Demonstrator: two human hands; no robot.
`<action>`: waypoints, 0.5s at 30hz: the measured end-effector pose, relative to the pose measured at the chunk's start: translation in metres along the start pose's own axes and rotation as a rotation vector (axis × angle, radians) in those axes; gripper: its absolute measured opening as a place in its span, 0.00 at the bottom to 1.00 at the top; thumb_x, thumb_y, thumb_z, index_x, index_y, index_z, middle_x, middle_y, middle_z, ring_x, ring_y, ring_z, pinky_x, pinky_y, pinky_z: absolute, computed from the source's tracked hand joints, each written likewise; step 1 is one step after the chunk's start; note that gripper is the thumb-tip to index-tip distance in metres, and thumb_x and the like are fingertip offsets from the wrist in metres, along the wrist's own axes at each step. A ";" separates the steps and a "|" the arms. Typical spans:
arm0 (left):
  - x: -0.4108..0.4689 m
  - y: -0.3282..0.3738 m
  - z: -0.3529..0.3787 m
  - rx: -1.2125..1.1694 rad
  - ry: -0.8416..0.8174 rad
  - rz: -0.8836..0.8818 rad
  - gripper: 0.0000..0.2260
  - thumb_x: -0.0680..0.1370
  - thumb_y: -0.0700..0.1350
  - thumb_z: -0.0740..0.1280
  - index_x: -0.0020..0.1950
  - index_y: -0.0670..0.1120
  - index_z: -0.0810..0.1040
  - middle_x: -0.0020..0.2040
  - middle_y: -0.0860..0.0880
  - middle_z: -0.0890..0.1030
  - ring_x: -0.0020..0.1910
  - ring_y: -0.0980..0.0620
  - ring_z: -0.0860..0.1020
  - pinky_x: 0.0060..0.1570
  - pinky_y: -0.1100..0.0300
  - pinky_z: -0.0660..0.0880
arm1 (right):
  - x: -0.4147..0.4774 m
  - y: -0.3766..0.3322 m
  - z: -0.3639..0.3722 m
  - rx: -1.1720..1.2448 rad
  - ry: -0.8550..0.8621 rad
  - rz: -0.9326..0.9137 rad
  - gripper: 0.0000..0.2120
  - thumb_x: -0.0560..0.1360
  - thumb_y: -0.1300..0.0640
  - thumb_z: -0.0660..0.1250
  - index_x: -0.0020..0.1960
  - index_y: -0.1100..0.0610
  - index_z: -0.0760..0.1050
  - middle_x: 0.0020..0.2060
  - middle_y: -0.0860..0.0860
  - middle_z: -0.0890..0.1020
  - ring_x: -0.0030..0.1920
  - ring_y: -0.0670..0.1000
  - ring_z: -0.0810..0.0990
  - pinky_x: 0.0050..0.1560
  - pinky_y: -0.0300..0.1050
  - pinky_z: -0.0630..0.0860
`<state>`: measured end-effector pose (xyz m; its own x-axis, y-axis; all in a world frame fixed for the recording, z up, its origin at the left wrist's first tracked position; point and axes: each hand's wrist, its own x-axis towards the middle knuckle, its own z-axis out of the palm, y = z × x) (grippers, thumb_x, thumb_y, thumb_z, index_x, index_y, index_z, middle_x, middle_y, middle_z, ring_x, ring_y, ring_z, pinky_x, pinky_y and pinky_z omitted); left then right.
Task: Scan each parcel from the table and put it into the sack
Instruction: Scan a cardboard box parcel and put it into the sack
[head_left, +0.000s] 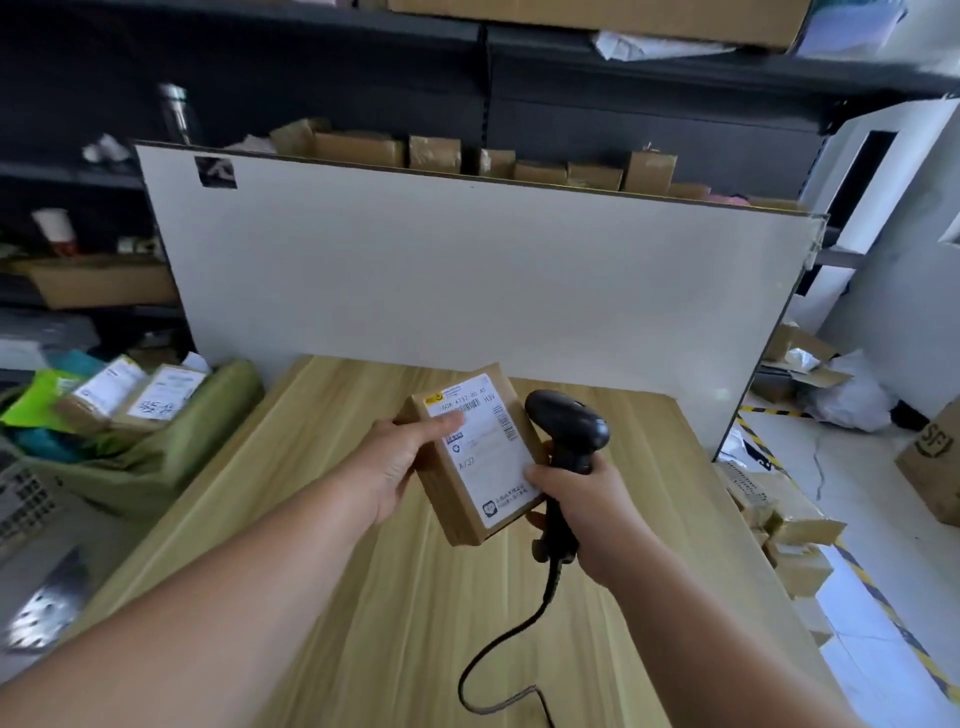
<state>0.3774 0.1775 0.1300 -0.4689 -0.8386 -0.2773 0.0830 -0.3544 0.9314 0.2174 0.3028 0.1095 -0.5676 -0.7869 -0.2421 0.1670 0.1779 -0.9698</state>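
A small brown cardboard parcel (480, 462) with a white shipping label is held above the wooden table (395, 597). My left hand (400, 462) grips its left side, thumb lying across the label's barcode. My right hand (587, 509) grips the handle of a black corded barcode scanner (569, 431), whose head sits just right of the parcel's top; that hand's thumb touches the parcel's right edge. The green sack (171, 441) lies open to the left of the table, with labelled parcels (130, 395) inside it.
A white board (467, 280) stands upright behind the table. Dark shelves with cardboard boxes (436, 153) rise behind it. More boxes (779, 535) are piled on the floor at the right, by yellow-black tape (753, 436). The scanner cable (498, 670) loops over the table front.
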 end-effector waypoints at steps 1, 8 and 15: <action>-0.002 -0.001 -0.006 0.009 0.002 0.000 0.18 0.69 0.39 0.75 0.57 0.43 0.76 0.48 0.46 0.84 0.52 0.46 0.81 0.56 0.55 0.74 | -0.001 -0.003 0.012 0.001 -0.008 -0.011 0.12 0.73 0.60 0.73 0.53 0.51 0.75 0.43 0.54 0.86 0.42 0.58 0.85 0.36 0.52 0.82; 0.013 0.028 -0.095 0.129 0.081 -0.012 0.20 0.69 0.41 0.75 0.56 0.51 0.71 0.51 0.48 0.83 0.49 0.47 0.80 0.44 0.51 0.76 | 0.005 -0.027 0.086 -0.152 -0.133 -0.007 0.14 0.73 0.53 0.73 0.57 0.51 0.75 0.49 0.56 0.83 0.45 0.57 0.83 0.45 0.55 0.84; 0.048 0.058 -0.210 0.303 0.179 0.009 0.18 0.68 0.44 0.77 0.52 0.55 0.74 0.48 0.56 0.82 0.48 0.56 0.79 0.40 0.57 0.72 | 0.007 -0.061 0.178 -0.238 -0.362 0.068 0.12 0.75 0.55 0.72 0.53 0.60 0.75 0.31 0.54 0.79 0.30 0.53 0.74 0.35 0.51 0.73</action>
<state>0.5441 0.0298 0.1217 -0.3058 -0.9097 -0.2810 -0.1912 -0.2305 0.9541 0.3473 0.1813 0.1728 -0.2355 -0.9176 -0.3201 -0.0207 0.3340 -0.9423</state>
